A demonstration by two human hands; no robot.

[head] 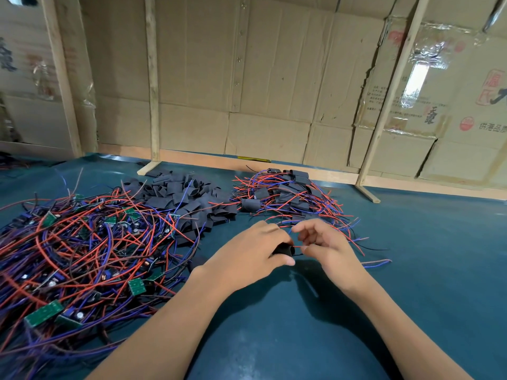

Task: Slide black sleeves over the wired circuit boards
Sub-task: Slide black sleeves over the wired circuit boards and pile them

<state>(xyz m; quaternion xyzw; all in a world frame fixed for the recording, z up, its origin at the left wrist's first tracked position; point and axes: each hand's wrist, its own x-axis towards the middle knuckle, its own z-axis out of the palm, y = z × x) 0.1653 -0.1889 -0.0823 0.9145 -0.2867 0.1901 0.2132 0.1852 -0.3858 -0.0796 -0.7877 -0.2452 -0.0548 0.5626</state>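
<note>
Head view, one frame. Black sleeve (pixel 285 249) sits between my two hands, just above the blue mat (pixel 411 270), near its middle. Left hand (pixel 247 253) grips the sleeve, fingers curled round it, thumb underneath. Right hand (pixel 323 244) pinches a red wire (pixel 297 246) right at the sleeve's mouth, thumb and forefinger pressed together; other fingers loosely curled above. The board itself is hidden, presumably inside the sleeve or under the left fingers, I cannot tell which

Judgement on the step: threading or pulling the leads through. I would keep the sleeve mouth squeezed open with the left hand, hold the wires together as one bundle, and draw straight along the sleeve's axis so the board's corners don't snag. Stop once the board is centred, wires out both ends

Counts, outward:
- sleeve in hand: one
- hands: two
- heap of empty sleeves (pixel 186 198), behind and left: dozens, too overlapped to count
- heap of finished sleeved boards (pixel 285 196), just beyond the hands: a dozen or more black sleeves visible, exact number unclear
- tangle of bare wired boards (pixel 82 250), far left: about ten green boards showing, more buried
- cardboard wall (pixel 274 78) behind, three wooden uprights in view
</note>
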